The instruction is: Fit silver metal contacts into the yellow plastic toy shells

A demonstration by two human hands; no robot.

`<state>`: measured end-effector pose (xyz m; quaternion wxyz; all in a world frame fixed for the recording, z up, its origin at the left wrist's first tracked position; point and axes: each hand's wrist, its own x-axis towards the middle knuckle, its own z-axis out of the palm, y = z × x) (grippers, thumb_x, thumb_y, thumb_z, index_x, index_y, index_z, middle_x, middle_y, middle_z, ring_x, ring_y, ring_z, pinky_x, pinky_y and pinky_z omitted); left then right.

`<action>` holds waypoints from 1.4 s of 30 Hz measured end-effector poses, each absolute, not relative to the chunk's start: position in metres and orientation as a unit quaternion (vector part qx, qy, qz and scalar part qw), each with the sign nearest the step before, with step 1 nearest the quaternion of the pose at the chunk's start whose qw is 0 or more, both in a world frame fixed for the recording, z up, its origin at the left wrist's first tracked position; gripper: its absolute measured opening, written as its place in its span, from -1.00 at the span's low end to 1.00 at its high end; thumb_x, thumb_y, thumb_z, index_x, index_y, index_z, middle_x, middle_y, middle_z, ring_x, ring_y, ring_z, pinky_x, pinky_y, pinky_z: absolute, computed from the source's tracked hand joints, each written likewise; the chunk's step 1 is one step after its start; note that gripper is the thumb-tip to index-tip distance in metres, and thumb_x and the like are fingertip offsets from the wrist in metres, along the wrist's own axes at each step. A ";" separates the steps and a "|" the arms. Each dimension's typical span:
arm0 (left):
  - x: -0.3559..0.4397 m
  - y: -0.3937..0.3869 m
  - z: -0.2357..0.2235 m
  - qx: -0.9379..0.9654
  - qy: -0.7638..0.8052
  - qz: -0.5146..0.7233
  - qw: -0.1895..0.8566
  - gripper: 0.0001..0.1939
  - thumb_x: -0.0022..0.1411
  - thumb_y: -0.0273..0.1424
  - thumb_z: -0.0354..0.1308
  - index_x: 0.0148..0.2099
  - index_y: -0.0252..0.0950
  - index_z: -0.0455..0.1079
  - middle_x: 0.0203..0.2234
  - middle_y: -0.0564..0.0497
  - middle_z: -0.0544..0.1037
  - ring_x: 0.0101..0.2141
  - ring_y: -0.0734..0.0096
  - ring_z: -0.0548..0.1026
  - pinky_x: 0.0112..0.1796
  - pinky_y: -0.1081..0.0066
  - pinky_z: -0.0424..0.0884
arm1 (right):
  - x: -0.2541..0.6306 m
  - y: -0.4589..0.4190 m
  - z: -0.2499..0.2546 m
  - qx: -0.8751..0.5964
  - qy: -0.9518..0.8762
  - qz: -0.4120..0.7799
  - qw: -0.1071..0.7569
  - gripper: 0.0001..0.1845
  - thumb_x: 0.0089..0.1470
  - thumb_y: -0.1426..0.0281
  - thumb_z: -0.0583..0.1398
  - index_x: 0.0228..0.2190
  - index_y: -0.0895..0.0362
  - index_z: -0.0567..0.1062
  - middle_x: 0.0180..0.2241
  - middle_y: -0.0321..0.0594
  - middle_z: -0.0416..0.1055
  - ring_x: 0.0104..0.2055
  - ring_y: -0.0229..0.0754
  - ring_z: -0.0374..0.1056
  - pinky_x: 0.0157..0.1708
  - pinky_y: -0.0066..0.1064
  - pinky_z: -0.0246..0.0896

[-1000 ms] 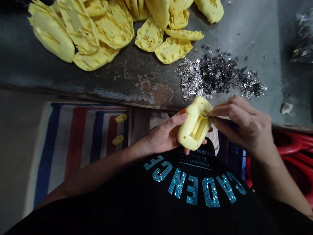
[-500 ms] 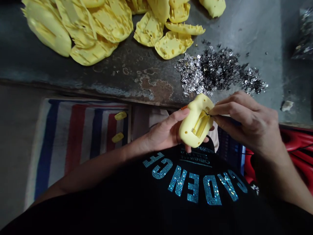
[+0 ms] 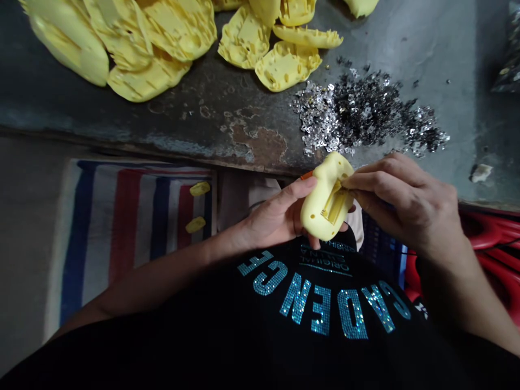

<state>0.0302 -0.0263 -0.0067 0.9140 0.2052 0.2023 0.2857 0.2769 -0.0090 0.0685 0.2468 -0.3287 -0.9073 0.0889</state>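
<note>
While my left grip (image 3: 280, 214) is closed round the smooth yellow plastic shell (image 3: 317, 200), just by the near edge of the surface (image 3: 430, 59), my right grip (image 3: 406, 203) has its fingertips at the one o'clock end of the open slot (image 3: 334, 206) in the shell's face. Whether they pinch a small metal plate I cannot tell; they cover that spot.

A small part there could spring loose if my fingertips slid, and so near the edge it might drop past my shirt (image 3: 268, 319). Pushing hard could twist the shell, since I hold it mainly from nine o'clock, or bend the slot's thin ribs.

Inside the slot I see yellow ribs. At one o'clock the heap of metal plates (image 3: 365, 111) lies loose, with nothing to contain it, so a brush of my knuckles could scatter it. At two o'clock a clear plastic bag (image 3: 509, 67), cut off by my view, seems to hold more. At four o'clock a blue crate (image 3: 377, 235) is mostly hidden, contents unseen.
</note>
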 end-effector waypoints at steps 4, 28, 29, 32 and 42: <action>0.030 -0.026 -0.009 0.210 0.187 0.294 0.914 -0.06 0.40 0.21 0.40 0.57 -0.18 0.29 0.16 -0.30 0.76 -0.08 -0.12 0.84 -0.50 0.41 0.67 | 0.278 -0.017 0.059 -0.375 -0.860 0.114 0.327 -0.68 0.43 0.55 0.34 0.06 -0.09 0.66 -0.09 -0.22 0.73 -0.16 -0.07 0.63 -0.13 -0.19 0.58; 0.022 -0.049 -0.006 0.368 0.328 0.410 0.767 -0.61 0.38 -0.16 0.59 0.11 -0.25 0.72 -0.12 -0.07 0.80 -0.21 0.40 0.70 -0.20 0.48 0.55 | 0.266 -0.032 0.009 -0.471 -0.684 0.340 0.441 -0.30 0.24 0.28 0.55 0.34 -0.19 0.55 0.13 -0.16 0.56 0.00 -0.03 0.61 0.01 -0.09 0.64; 0.022 -0.046 -0.008 0.343 0.310 0.424 0.779 -0.61 0.33 -0.19 0.63 0.08 -0.22 0.69 -0.10 -0.06 0.81 -0.16 0.35 0.73 -0.15 0.45 0.59 | 0.267 -0.028 0.011 -0.464 -0.695 0.351 0.423 -0.30 0.26 0.27 0.54 0.35 -0.20 0.54 0.14 -0.16 0.57 0.01 -0.02 0.62 0.01 -0.09 0.65; 0.014 -0.039 -0.009 0.270 0.283 0.455 0.800 -0.50 0.24 -0.24 0.68 0.12 -0.11 0.57 -0.07 -0.01 0.83 -0.13 0.20 0.80 -0.13 0.32 0.69 | 0.272 -0.010 0.014 -0.440 -0.728 0.357 0.386 -0.36 0.35 0.21 0.48 0.37 -0.20 0.52 0.17 -0.14 0.60 0.03 0.01 0.63 -0.05 -0.11 0.65; -0.034 -0.026 0.013 0.240 0.391 0.561 0.689 -0.15 0.24 0.04 0.58 0.45 -0.16 0.49 0.13 -0.15 0.79 0.02 -0.06 0.77 -0.24 0.25 0.62 | 0.229 0.043 -0.014 -0.446 -0.879 -0.022 0.167 -0.80 0.56 0.25 0.23 -0.04 -0.05 0.69 -0.11 -0.16 0.66 -0.03 0.06 0.34 -0.03 -0.08 0.09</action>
